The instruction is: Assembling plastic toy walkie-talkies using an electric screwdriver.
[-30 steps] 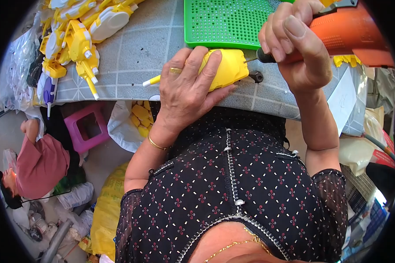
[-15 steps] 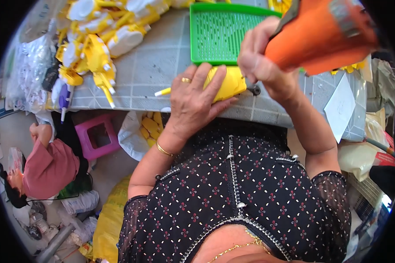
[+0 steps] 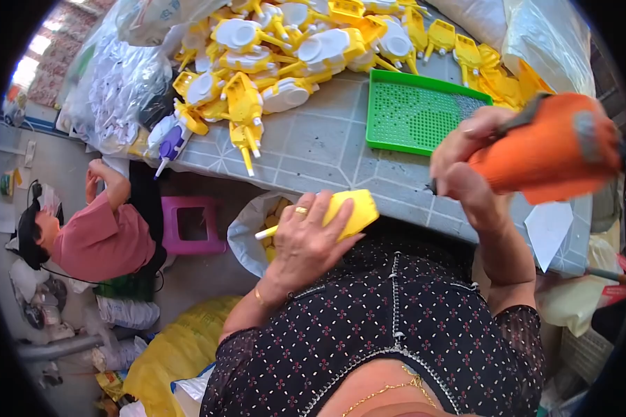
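My left hand [image 3: 306, 233] is closed on a yellow plastic housing [image 3: 355, 214], boxy, with a thin white-tipped stem poking out to the left. It is held just off the table's near edge, above my lap. On the right, my right hand [image 3: 466, 156] grips an orange power screwdriver [image 3: 546, 149], tilted, its dark tip pointing left, apart from the housing. A green perforated tray [image 3: 424, 115] lies on the table beyond my right hand, with small metal bits, likely screws, at its right end.
A heap of yellow and white plastic pieces [image 3: 243, 97] covers the far table [image 3: 313, 149]. Clear bags [image 3: 122, 104] lie at left. Below the edge are a white sack [image 3: 247, 233] of yellow parts and a pink stool [image 3: 191, 222]. Another person [image 3: 104, 240] sits at far left.
The yellow housing has come off the tabletop toward my body in my left hand. My right hand and the screwdriver have drawn away from it to the right. The view has shifted too.
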{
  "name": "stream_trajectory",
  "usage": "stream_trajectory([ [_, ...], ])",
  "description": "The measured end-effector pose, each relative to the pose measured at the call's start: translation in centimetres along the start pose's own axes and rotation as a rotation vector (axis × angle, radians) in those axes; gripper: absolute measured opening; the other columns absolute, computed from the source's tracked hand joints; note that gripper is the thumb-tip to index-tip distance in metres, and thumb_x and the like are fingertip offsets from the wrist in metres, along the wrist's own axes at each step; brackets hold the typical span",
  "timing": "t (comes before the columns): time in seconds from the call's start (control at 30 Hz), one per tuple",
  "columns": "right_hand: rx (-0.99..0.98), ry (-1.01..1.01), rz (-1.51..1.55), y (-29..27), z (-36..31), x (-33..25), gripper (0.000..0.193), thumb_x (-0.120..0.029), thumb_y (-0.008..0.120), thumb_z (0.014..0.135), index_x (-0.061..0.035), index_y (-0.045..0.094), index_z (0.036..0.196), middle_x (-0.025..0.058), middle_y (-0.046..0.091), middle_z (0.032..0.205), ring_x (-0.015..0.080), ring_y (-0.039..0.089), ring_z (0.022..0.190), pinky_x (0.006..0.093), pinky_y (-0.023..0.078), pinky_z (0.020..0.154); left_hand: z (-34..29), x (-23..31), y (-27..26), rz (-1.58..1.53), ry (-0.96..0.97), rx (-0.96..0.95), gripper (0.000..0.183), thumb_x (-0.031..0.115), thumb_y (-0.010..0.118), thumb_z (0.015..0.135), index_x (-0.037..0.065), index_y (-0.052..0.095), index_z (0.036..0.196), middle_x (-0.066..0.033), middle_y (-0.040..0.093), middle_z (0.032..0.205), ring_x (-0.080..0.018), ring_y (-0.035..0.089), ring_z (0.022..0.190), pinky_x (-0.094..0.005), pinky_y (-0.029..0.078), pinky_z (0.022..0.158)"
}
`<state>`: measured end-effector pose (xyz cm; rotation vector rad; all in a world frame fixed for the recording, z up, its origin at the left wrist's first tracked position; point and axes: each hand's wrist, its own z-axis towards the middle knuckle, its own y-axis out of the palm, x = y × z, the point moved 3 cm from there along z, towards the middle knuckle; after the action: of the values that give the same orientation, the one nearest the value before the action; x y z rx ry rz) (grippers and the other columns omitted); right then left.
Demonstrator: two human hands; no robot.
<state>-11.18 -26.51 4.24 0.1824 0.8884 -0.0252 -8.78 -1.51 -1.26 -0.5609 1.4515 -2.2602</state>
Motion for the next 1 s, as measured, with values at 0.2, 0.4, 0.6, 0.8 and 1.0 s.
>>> stream_trajectory([
  [0.2,0.207,0.054,-0.12,-1.6,2.5,0.0,0.049,-0.017,0.068,0.097,-0.0025,0.043,0.137,0.0012,0.053,0.079,0.0106,0.055,0.067,0.0279,0.048,0.072,-10.0,-7.0,-0.3,0.04,-0.368,-0.153,0.054,0.04,0.085,0.077,0.007,0.072,0.118,-0.0135,0.066,0.112,-0.0345,0.064,0.097,-0.0444,0.052,0.082],
  [0.4,0.428,-0.25,-1.247,-4.3,-1.1,3.3,0.068,-0.01,0.068,0.091,0.0052,0.035,0.149,0.0203,0.054,0.142,0.0279,0.054,0.132,0.042,0.041,0.112,-21.6,-14.7,12.0,-0.02,-0.571,-0.143,0.059,0.04,0.085,0.078,0.004,0.069,0.122,-0.0166,0.067,0.116,-0.0385,0.065,0.103,-0.0471,0.053,0.086],
  [0.6,-0.122,-0.407,-1.215,-0.1,0.8,5.4,0.066,-0.005,0.071,0.084,-0.0024,0.047,0.146,0.0244,0.046,0.153,0.0379,0.046,0.141,0.0477,0.035,0.117,-22.6,-18.5,19.2,0.07,-0.543,-0.121,0.066,0.036,0.084,0.078,0.004,0.062,0.131,-0.0185,0.065,0.121,-0.0409,0.064,0.105,-0.0496,0.053,0.089],
  [0.8,-0.302,-0.432,-1.404,2.0,12.8,14.6,0.061,-0.02,0.079,0.083,-0.0101,0.058,0.14,0.0169,0.057,0.143,0.0368,0.057,0.126,0.0467,0.044,0.106,-18.5,-17.7,15.1,-0.109,-0.569,-0.336,0.056,0.034,0.082,0.081,0.002,0.066,0.124,-0.0179,0.07,0.111,-0.039,0.068,0.096,-0.0461,0.056,0.086],
  [1.0,-0.429,-0.079,-1.027,0.2,14.9,15.8,0.045,-0.035,0.073,0.094,-0.0062,0.066,0.128,0.016,0.068,0.114,0.0313,0.065,0.113,0.0391,0.05,0.099,-11.0,-11.0,4.7,-0.622,-0.562,-0.24,0.035,0.023,0.079,0.09,-0.002,0.072,0.113,-0.012,0.073,0.095,-0.0217,0.07,0.084,-0.0304,0.055,0.076],
])
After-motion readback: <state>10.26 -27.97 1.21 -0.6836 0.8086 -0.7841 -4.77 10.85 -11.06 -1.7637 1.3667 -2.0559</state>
